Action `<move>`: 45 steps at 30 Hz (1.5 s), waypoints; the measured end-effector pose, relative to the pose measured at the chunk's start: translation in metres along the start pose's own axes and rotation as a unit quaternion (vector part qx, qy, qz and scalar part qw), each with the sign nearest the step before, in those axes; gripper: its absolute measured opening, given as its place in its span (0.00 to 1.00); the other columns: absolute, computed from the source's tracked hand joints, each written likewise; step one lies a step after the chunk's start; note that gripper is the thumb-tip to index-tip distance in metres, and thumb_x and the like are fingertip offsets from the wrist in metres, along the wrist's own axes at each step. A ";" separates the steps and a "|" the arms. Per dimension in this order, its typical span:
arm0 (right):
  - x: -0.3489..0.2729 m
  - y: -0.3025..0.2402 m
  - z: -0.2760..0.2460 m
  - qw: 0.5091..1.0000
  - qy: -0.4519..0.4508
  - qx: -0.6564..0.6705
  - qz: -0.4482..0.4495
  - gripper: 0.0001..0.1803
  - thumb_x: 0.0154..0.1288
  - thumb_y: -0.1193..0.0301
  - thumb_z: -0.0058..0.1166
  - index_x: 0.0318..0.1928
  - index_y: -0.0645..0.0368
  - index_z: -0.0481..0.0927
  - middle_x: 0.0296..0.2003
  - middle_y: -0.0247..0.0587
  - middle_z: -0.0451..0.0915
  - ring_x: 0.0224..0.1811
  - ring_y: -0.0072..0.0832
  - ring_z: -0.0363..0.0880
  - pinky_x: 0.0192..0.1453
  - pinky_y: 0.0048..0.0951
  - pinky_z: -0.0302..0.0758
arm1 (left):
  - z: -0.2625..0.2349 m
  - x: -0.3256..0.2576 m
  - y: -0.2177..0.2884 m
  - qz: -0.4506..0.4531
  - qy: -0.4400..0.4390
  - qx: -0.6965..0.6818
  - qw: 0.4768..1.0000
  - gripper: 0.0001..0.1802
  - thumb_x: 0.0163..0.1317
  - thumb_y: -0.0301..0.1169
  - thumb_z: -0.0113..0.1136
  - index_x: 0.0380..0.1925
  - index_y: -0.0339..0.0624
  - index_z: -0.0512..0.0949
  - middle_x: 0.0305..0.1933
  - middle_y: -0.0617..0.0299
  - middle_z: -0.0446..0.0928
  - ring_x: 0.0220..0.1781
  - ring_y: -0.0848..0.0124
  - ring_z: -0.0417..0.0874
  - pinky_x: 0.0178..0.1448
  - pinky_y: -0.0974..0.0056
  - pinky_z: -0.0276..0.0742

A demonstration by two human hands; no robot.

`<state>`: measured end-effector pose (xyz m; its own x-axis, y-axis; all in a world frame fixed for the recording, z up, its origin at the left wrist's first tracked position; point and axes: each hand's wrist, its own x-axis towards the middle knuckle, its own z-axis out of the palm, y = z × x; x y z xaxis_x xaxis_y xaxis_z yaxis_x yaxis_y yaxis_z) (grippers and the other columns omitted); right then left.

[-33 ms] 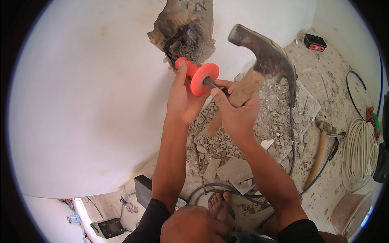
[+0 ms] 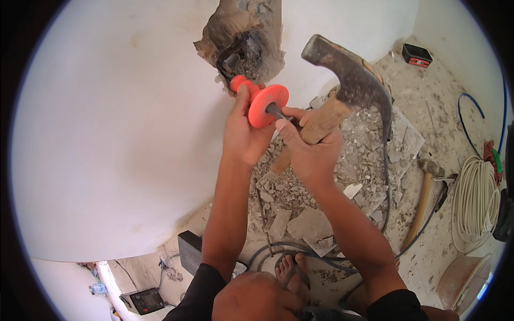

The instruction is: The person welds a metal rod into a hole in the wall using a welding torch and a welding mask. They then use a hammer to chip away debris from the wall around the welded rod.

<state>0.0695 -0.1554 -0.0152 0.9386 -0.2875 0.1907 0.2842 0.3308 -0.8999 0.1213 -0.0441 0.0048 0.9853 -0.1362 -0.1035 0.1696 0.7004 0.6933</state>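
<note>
My left hand [image 2: 246, 134] is closed round the orange-red grip of a chisel [image 2: 259, 107] with a round hand guard. The chisel's dark metal shank points toward my right hand [image 2: 317, 155], whose thumb and fingers meet at it. That same hand also grips the wooden handle of a hammer [image 2: 353, 80], with its dark, worn metal head raised up to the right. Just beyond the chisel's grip, a rough hole [image 2: 249, 53] in the white wall shows dark, broken material inside. The shank's tip is hidden by my right fingers.
Broken rubble [image 2: 289, 198] covers the floor below my hands. To the right lie a second hammer [image 2: 426, 192], a coil of pale cable [image 2: 475, 195] and a black-and-red box [image 2: 416, 55]. Dark cable [image 2: 310, 254] loops near my foot [image 2: 293, 273].
The hammer head has dipped very slightly. The chisel's guard has shifted a little to the left, with both hands keeping their grip.
</note>
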 end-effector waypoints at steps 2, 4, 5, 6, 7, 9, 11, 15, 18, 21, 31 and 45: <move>-0.005 -0.003 0.005 0.999 -0.007 0.004 -0.031 0.11 0.55 0.79 0.62 0.36 0.64 0.73 0.34 0.40 0.80 0.30 0.16 0.74 0.35 0.19 0.72 | -0.004 0.000 -0.003 0.017 -0.005 -0.046 0.999 0.18 0.70 0.45 0.39 0.46 0.43 0.66 0.43 0.59 0.71 0.47 0.65 0.75 0.53 0.55 0.73; -0.010 -0.005 0.005 0.999 -0.001 0.006 -0.043 0.11 0.55 0.78 0.62 0.36 0.64 0.73 0.33 0.40 0.80 0.30 0.16 0.74 0.33 0.19 0.71 | -0.005 0.000 -0.003 0.026 -0.018 -0.052 0.998 0.16 0.71 0.43 0.38 0.47 0.44 0.65 0.43 0.60 0.71 0.46 0.67 0.75 0.53 0.56 0.74; -0.012 -0.006 0.001 0.999 0.007 0.007 -0.039 0.11 0.55 0.78 0.62 0.36 0.64 0.73 0.33 0.40 0.79 0.29 0.17 0.74 0.31 0.19 0.71 | -0.006 0.001 -0.003 0.033 -0.026 -0.062 0.997 0.15 0.71 0.42 0.38 0.46 0.45 0.66 0.42 0.61 0.71 0.46 0.68 0.75 0.53 0.57 0.74; -0.015 -0.006 -0.003 0.999 0.015 0.006 -0.035 0.10 0.56 0.78 0.61 0.35 0.63 0.73 0.32 0.40 0.79 0.28 0.17 0.74 0.30 0.19 0.71 | -0.007 0.005 -0.004 0.039 -0.034 -0.072 0.996 0.14 0.71 0.41 0.38 0.46 0.45 0.66 0.42 0.63 0.71 0.45 0.70 0.75 0.52 0.58 0.75; -0.023 -0.008 -0.010 1.000 -0.002 0.000 -0.031 0.09 0.58 0.75 0.60 0.33 0.62 0.72 0.31 0.40 0.78 0.26 0.17 0.73 0.27 0.20 0.70 | -0.008 0.006 -0.001 0.051 -0.041 -0.079 0.995 0.13 0.71 0.40 0.38 0.46 0.46 0.66 0.42 0.64 0.71 0.45 0.71 0.75 0.52 0.59 0.75; -0.047 -0.006 -0.032 0.998 -0.034 -0.013 -0.054 0.11 0.62 0.69 0.55 0.29 0.61 0.69 0.30 0.39 0.76 0.23 0.18 0.71 0.23 0.20 0.69 | -0.010 0.009 0.006 0.060 -0.035 -0.085 0.994 0.10 0.71 0.38 0.38 0.45 0.47 0.66 0.41 0.68 0.72 0.44 0.73 0.75 0.52 0.60 0.76; -0.063 0.005 -0.056 0.989 -0.052 -0.031 -0.136 0.18 0.67 0.60 0.48 0.25 0.59 0.66 0.27 0.38 0.73 0.19 0.18 0.68 0.19 0.20 0.66 | -0.006 0.011 0.004 0.059 -0.027 -0.087 0.994 0.09 0.71 0.37 0.39 0.44 0.48 0.66 0.39 0.70 0.72 0.43 0.74 0.76 0.51 0.61 0.76; -0.072 0.029 -0.071 0.979 -0.046 -0.036 -0.193 0.22 0.68 0.56 0.44 0.22 0.58 0.64 0.24 0.37 0.71 0.19 0.17 0.66 0.19 0.20 0.66 | 0.000 0.010 0.003 0.051 -0.020 -0.082 0.995 0.08 0.71 0.37 0.40 0.42 0.49 0.67 0.37 0.71 0.72 0.42 0.74 0.76 0.50 0.60 0.77; -0.065 0.054 -0.070 0.978 -0.059 -0.067 -0.187 0.19 0.68 0.58 0.45 0.24 0.58 0.67 0.24 0.37 0.71 0.18 0.18 0.66 0.19 0.21 0.66 | 0.007 0.011 0.005 0.054 -0.005 -0.066 0.996 0.08 0.71 0.37 0.40 0.42 0.50 0.67 0.36 0.70 0.72 0.40 0.73 0.76 0.48 0.59 0.77; -0.050 0.043 -0.055 0.959 -0.058 -0.226 -0.158 0.15 0.68 0.61 0.47 0.32 0.60 0.74 0.25 0.37 0.73 0.19 0.20 0.68 0.20 0.24 0.68 | -0.002 0.007 0.008 0.054 -0.055 -0.043 0.996 0.08 0.71 0.38 0.39 0.42 0.50 0.66 0.36 0.68 0.72 0.40 0.72 0.76 0.46 0.60 0.77; -0.046 0.018 -0.074 0.916 -0.109 -0.343 -0.177 0.15 0.49 0.66 0.63 0.35 0.60 0.76 0.20 0.40 0.76 0.21 0.37 0.78 0.25 0.31 0.72 | 0.000 0.005 0.008 0.046 -0.032 -0.082 0.995 0.10 0.71 0.39 0.37 0.43 0.51 0.66 0.37 0.67 0.71 0.41 0.70 0.75 0.47 0.59 0.75; -0.027 0.015 -0.079 0.887 -0.144 -0.398 -0.184 0.16 0.47 0.60 0.64 0.30 0.56 0.75 0.20 0.43 0.76 0.21 0.39 0.77 0.25 0.35 0.72 | 0.003 0.002 0.013 0.035 -0.001 -0.065 0.997 0.10 0.72 0.39 0.36 0.43 0.51 0.67 0.37 0.69 0.72 0.41 0.70 0.75 0.47 0.58 0.75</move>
<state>0.0329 -0.2140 -0.0651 0.8551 0.0350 0.5173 0.4602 -0.5111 -0.7260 0.1254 -0.0372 0.0154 0.9948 -0.0852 -0.0561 0.1018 0.7928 0.6010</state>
